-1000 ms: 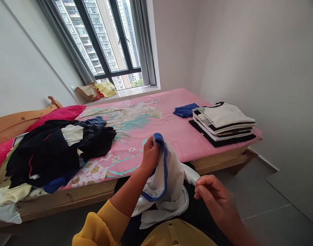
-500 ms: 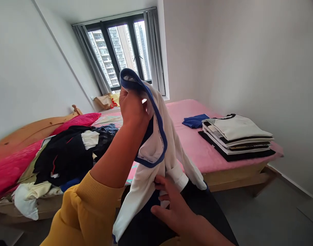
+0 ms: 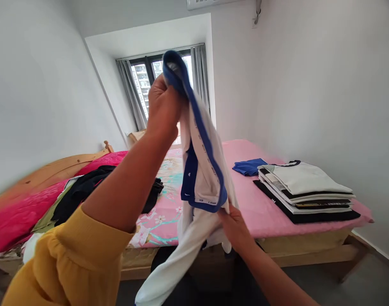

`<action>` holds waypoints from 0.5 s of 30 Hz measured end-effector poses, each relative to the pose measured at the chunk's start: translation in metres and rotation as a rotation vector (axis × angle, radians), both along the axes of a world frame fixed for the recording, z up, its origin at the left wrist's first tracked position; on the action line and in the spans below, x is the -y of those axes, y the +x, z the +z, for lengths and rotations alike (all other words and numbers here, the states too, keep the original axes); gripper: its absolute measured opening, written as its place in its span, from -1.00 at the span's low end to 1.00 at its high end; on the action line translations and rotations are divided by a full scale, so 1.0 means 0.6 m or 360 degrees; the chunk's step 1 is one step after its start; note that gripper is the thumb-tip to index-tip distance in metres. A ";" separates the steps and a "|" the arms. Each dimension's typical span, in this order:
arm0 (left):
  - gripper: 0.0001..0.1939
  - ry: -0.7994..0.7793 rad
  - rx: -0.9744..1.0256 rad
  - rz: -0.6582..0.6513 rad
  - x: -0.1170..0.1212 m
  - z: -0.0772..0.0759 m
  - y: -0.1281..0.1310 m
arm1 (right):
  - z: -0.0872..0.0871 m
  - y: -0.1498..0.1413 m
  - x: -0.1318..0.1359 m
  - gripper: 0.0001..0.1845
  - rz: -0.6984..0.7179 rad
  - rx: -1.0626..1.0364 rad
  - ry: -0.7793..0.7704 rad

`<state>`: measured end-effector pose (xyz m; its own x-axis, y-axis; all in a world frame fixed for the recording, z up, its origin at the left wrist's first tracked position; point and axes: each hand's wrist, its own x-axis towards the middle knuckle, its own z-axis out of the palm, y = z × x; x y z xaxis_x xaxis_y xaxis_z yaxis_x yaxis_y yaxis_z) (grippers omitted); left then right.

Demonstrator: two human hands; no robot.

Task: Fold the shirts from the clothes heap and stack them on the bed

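A white long-sleeved shirt (image 3: 207, 178) with dark blue edging hangs in the air before me. My left hand (image 3: 165, 106), in a yellow sleeve, is raised and closed around the shirt near its upper blue band. Lower down, my right hand (image 3: 234, 225) pinches the white cloth at the right, just below the open blue-trimmed edge. Small dark lettering runs along the inside of that edge. One white sleeve dangles toward the bottom of the view; its tip is cut off.
The bed (image 3: 239, 153) has a pink sheet. A stack of folded shirts (image 3: 309, 182) lies on its right side, beside a folded blue cloth (image 3: 250, 166). Loose dark clothes (image 3: 82, 187) and bright pink pillows (image 3: 28, 208) are at the left, by the wooden headboard (image 3: 54, 172).
My left hand has lifted the shirt higher. My right hand has moved up and right and gone from spread fingers to gripping the cloth. The view has tilted up.
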<state>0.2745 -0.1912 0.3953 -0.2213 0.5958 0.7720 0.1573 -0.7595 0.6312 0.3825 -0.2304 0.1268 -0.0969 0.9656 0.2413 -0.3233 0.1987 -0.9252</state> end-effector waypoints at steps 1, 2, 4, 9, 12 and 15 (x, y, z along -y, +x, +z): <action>-0.89 0.0000 -0.0025 0.0046 -0.009 0.005 -0.028 | 0.008 0.030 -0.004 -0.54 -0.0022 -0.0028 -0.0086; -0.88 -0.0013 -0.0052 0.0082 -0.017 0.008 -0.058 | 0.021 0.064 -0.009 -0.54 -0.0068 -0.0053 -0.0161; -0.85 -0.0070 -0.0146 0.0102 -0.025 0.006 -0.111 | 0.063 0.131 -0.022 -0.57 -0.0257 -0.0074 -0.0184; -0.95 -0.0158 -0.0247 -0.0076 -0.001 -0.012 -0.172 | 0.220 0.241 -0.034 -0.69 -0.0822 -0.0051 0.0231; -0.93 -0.0087 -0.0154 -0.0098 0.032 -0.004 -0.182 | 0.289 0.257 -0.013 -0.68 -0.1403 0.0456 0.0570; -0.83 -0.0033 -0.0249 0.0209 0.072 0.010 -0.205 | 0.316 0.267 0.011 -0.58 -0.1691 0.1225 0.0829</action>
<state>0.1514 -0.2344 0.4015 -0.1763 0.5860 0.7909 0.3516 -0.7130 0.6066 0.5426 -0.2370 0.3164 0.3415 0.4785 0.8090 0.7400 0.3938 -0.5453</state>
